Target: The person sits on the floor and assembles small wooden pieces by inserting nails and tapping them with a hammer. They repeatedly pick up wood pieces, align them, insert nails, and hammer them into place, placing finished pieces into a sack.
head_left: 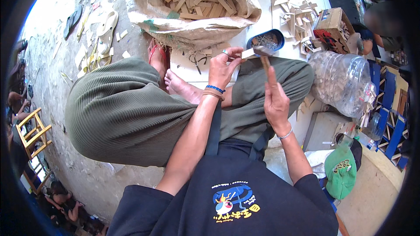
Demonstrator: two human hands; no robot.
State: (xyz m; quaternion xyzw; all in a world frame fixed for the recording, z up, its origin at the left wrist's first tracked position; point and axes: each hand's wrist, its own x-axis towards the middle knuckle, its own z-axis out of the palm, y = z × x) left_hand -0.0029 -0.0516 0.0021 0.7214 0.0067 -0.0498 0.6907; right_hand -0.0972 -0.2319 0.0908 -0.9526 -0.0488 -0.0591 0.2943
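The left hand point(223, 67), just to the left of the round tin of nails point(266, 40) and nearer the person, is closed, pinching a small pale wooden piece point(248, 53) between thumb and fingers. That piece sits just below the tin's near rim, with the hammer point(262, 54) head touching its right end. The right hand point(275, 100), below the tin and nearer the body, grips the hammer's wooden handle, forefinger stretched along it.
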